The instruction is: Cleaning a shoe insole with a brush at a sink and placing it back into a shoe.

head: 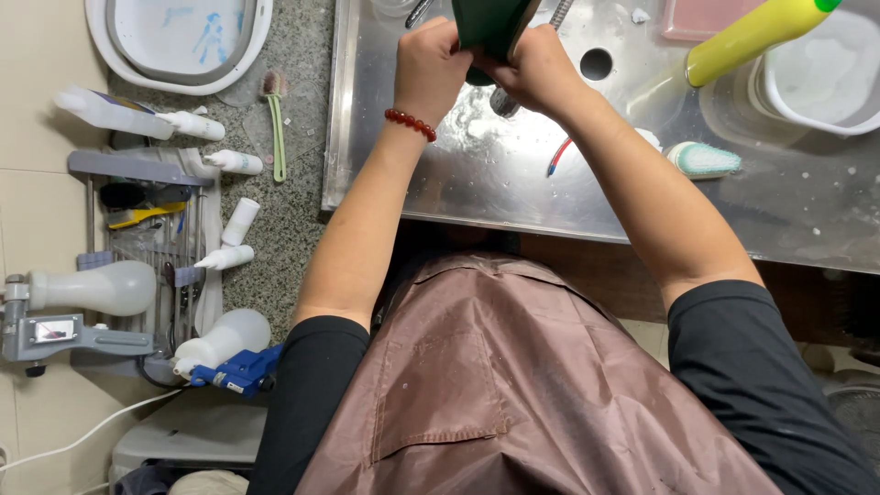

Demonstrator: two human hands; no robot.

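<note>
Dark green item [490,23] clamped between left hand [429,66] and right hand [541,69] over the steel sink [513,188], fingers closed on its lower edge, yellow bottle [747,37] right of the grip, brush [704,159] lower right.

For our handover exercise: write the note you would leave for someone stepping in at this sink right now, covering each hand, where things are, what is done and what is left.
Left hand and right hand both grip a dark green item over the steel sink; it runs past the top edge of the picture, so its kind cannot be told.
Nearby in the sink: a green-and-white brush, a yellow bottle and a white basin.
Done: the item is held over the wet sink.
Left: whether it is clean cannot be seen; brush and bottle lie untouched.
</note>
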